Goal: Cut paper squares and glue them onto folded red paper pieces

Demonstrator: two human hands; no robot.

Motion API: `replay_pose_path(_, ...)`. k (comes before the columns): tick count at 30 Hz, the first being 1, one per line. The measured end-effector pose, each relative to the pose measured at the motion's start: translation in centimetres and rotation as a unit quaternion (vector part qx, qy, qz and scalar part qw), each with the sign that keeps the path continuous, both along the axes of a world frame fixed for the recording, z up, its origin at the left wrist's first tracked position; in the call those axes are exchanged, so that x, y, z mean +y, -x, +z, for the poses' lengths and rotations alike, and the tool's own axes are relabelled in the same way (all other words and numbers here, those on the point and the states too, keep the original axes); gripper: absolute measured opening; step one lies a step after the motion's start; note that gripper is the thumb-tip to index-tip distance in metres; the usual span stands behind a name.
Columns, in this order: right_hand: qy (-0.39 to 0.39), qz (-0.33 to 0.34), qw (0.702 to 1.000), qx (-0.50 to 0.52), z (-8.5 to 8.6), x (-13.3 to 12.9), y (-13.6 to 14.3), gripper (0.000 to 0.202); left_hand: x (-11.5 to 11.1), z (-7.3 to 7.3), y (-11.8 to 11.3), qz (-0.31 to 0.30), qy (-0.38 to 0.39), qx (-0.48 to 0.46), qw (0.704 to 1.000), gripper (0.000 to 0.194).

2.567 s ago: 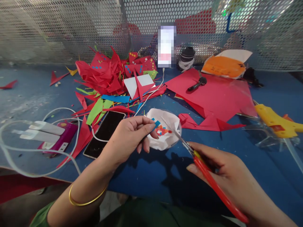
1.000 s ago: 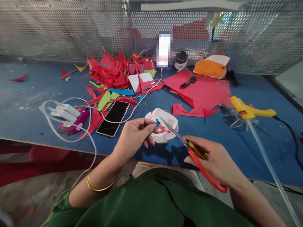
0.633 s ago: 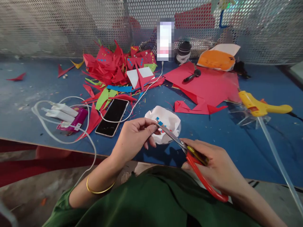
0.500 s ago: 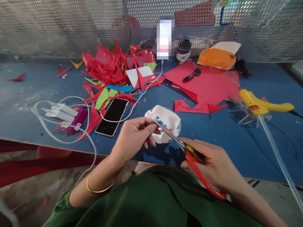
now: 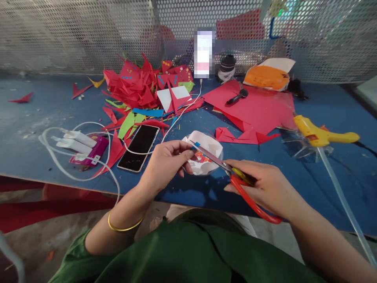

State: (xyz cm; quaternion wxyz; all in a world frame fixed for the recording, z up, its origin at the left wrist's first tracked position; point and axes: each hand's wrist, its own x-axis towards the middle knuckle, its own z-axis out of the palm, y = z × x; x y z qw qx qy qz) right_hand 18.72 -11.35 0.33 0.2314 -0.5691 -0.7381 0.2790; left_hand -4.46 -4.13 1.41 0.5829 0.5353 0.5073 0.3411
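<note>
My left hand (image 5: 172, 158) pinches a small blue paper piece (image 5: 195, 146) between thumb and fingertips. In my right hand (image 5: 262, 182) are scissors (image 5: 244, 192) with red and yellow handles. Their blades point left and lie right at the blue paper, just over a shallow dish lined with white paper (image 5: 207, 142). Small orange and red paper bits (image 5: 202, 157) lie in the dish, partly hidden under the blades. The left hand's lower fingers curl at the dish's left edge.
A phone (image 5: 138, 148) and white cables with chargers (image 5: 78, 141) lie left. Behind is a heap of red folded paper (image 5: 138, 86). Red sheets (image 5: 259, 106) lie at the back right, and a yellow glue gun (image 5: 321, 133) is at the right. A lit phone (image 5: 204, 55) stands against the mesh.
The blue paper now shows between my left fingertips and the blades. Both hands have shifted slightly up in the picture. The blue bits seen over the dish before no longer show there.
</note>
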Motion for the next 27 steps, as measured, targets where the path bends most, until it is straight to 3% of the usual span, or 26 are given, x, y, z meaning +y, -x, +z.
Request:
replay_pose_path(4,-0.015,-0.005,1.000,0.000,0.1,2.1,-0.5,0.043,1.7,-0.4,-0.7,0.024,-0.014,-0.025,0.999,0.013)
replay_pose_path(9,-0.018,-0.009,1.000,-0.002,-0.1,3.9,-1.0,0.042,3.4,-0.2,-1.0,0.007,-0.002,-0.039,0.999,0.014)
replay_pose_path(27,0.051,-0.039,0.996,0.060,-2.1,3.5,-1.6,0.038,3.5,0.0,-1.4,0.024,0.004,0.038,0.999,0.010)
